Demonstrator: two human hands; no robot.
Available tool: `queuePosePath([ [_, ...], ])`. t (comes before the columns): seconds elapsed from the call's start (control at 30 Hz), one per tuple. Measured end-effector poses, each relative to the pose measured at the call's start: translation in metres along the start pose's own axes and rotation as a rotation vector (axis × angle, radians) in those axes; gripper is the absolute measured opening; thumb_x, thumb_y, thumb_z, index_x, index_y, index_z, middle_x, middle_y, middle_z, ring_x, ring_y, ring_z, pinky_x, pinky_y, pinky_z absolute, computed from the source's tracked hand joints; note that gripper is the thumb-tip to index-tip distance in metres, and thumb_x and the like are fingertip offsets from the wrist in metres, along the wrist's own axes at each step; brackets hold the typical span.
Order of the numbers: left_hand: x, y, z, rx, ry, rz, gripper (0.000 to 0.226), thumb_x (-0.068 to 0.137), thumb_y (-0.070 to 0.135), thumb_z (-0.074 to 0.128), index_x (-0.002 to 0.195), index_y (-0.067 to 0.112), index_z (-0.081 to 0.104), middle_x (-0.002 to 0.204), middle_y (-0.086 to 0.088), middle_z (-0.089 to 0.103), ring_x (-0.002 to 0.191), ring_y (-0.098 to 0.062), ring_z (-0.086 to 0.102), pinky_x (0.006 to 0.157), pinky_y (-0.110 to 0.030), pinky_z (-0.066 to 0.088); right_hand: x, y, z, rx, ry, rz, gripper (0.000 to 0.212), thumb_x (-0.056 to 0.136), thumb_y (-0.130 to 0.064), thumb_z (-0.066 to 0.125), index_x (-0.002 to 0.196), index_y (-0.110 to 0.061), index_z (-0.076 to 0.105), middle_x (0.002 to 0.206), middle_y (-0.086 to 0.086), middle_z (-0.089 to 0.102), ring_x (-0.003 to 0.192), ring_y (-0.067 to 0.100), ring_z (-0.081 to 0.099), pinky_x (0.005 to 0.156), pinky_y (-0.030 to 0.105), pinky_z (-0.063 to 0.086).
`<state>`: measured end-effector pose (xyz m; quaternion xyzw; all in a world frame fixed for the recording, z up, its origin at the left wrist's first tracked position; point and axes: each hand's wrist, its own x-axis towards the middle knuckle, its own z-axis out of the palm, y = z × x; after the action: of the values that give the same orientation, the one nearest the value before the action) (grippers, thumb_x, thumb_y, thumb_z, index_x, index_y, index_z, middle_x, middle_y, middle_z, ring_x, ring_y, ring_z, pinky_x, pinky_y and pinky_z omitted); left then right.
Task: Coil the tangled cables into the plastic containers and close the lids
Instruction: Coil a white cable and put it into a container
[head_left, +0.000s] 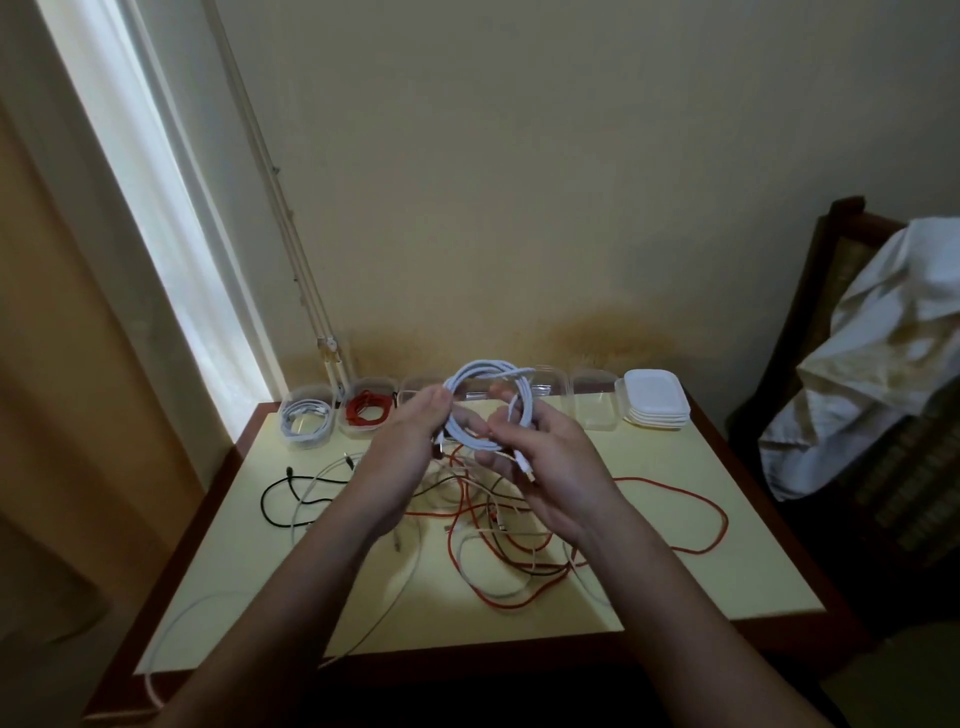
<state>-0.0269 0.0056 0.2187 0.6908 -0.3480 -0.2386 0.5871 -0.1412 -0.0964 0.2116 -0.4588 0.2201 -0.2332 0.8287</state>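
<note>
Both my hands hold a coiled white cable (475, 376) up above the table's far middle. My left hand (402, 447) pinches the coil's left side. My right hand (540, 467) grips its lower right part, with the plug end hanging by the fingers. Under my hands lies a tangle of red, white and black cables (498, 545). A row of clear plastic containers stands along the far edge: one with a white cable (305, 418), one with a red cable (368, 408), and others, one of them (595, 400) holding nothing. A stack of white lids (655, 397) is at the far right.
The pale yellow table (701, 519) has a dark wooden rim. A long white cable (171, 629) trails off the near left edge. A chair with a white cloth (883, 364) stands to the right. A bright window (171, 249) is at left.
</note>
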Motion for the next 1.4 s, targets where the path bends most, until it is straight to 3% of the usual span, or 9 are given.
queuePosePath([
  [0.17,0.002,-0.003,-0.002,-0.242,-0.074,-0.250,0.031,0.099,0.013,0.037,0.100,0.001,0.065,0.073,-0.014,0.070,0.068,-0.023,0.064,0.068,-0.034,0.046,0.008,-0.003,-0.021,-0.297,-0.028,0.165,0.042,0.096,0.002,0.063,0.136,-0.007,0.059,0.105,0.011,0.065,0.086,0.017,0.075,0.073,0.028,0.061],
  [0.33,0.007,-0.010,0.014,-0.710,0.051,-0.431,0.016,0.091,0.014,0.039,0.083,0.008,0.051,0.055,0.000,0.027,0.051,-0.016,0.031,0.059,-0.032,0.034,0.009,0.005,-0.026,-0.246,-0.138,0.209,0.042,0.095,0.000,0.066,0.135,-0.010,0.058,0.117,0.023,0.072,0.104,0.030,0.074,0.080,0.031,0.062],
  [0.53,0.014,-0.018,0.010,-0.058,0.095,-0.257,0.041,0.102,0.050,0.045,0.088,0.015,0.061,0.053,0.004,0.035,0.053,-0.014,0.035,0.065,-0.040,0.033,0.006,0.009,-0.035,-0.447,-0.235,0.167,0.034,0.095,-0.017,0.068,0.129,-0.018,0.061,0.107,0.018,0.076,0.086,0.030,0.075,0.080,0.030,0.063],
  [0.67,0.011,-0.022,0.009,-0.071,0.008,-0.049,0.034,0.105,0.045,0.041,0.121,0.024,0.065,0.061,0.004,0.034,0.060,-0.014,0.036,0.062,-0.034,0.039,0.011,0.013,-0.038,-0.452,-0.196,0.104,0.034,0.097,-0.022,0.067,0.130,-0.017,0.061,0.104,0.020,0.076,0.081,0.028,0.075,0.079,0.030,0.063],
  [0.8,0.018,-0.021,0.003,-0.107,0.121,0.013,0.031,0.105,0.040,0.046,0.109,0.027,0.074,0.056,0.004,0.035,0.056,-0.017,0.036,0.060,-0.036,0.036,0.010,0.014,-0.040,-0.583,-0.217,0.008,0.029,0.100,-0.025,0.062,0.129,-0.020,0.060,0.092,0.017,0.078,0.077,0.031,0.074,0.072,0.034,0.062],
  [0.93,0.029,-0.013,-0.014,-0.282,0.220,-0.021,0.032,0.105,0.031,0.048,0.104,0.009,0.072,0.057,0.000,0.030,0.051,-0.014,0.029,0.051,-0.028,0.030,0.007,0.022,-0.057,-0.776,-0.158,-0.164,0.020,0.103,-0.030,0.057,0.101,-0.011,0.064,0.080,0.012,0.075,0.071,0.025,0.072,0.068,0.038,0.059],
  [1.07,0.023,-0.008,-0.002,-0.402,0.198,0.007,0.031,0.106,0.026,0.048,0.108,0.003,0.069,0.054,0.002,0.024,0.048,-0.013,0.023,0.047,-0.023,0.027,0.011,0.033,-0.063,-1.009,-0.018,-0.268,0.015,0.102,-0.029,0.061,0.089,-0.023,0.066,0.083,-0.008,0.076,0.076,0.002,0.067,0.075,0.033,0.055],
  [1.2,0.019,0.002,0.011,-0.666,0.178,-0.049,0.030,0.107,0.023,0.044,0.112,0.001,0.064,0.052,0.005,0.022,0.043,-0.008,0.022,0.043,-0.020,0.028,0.015,0.048,-0.062,-1.189,0.144,-0.483,0.009,0.093,-0.031,0.071,0.084,-0.030,0.072,0.089,-0.015,0.066,0.091,0.006,0.058,0.079,0.033,0.048],
  [1.4,0.012,0.006,0.032,-0.756,0.219,-0.060,0.035,0.109,0.027,0.036,0.120,0.009,0.063,0.054,0.006,0.032,0.053,-0.007,0.037,0.059,-0.022,0.034,0.005,0.053,-0.034,-0.760,0.332,-0.410,0.012,0.097,-0.022,0.069,0.102,-0.018,0.079,0.081,-0.009,0.077,0.080,0.002,0.073,0.074,0.021,0.057],
])
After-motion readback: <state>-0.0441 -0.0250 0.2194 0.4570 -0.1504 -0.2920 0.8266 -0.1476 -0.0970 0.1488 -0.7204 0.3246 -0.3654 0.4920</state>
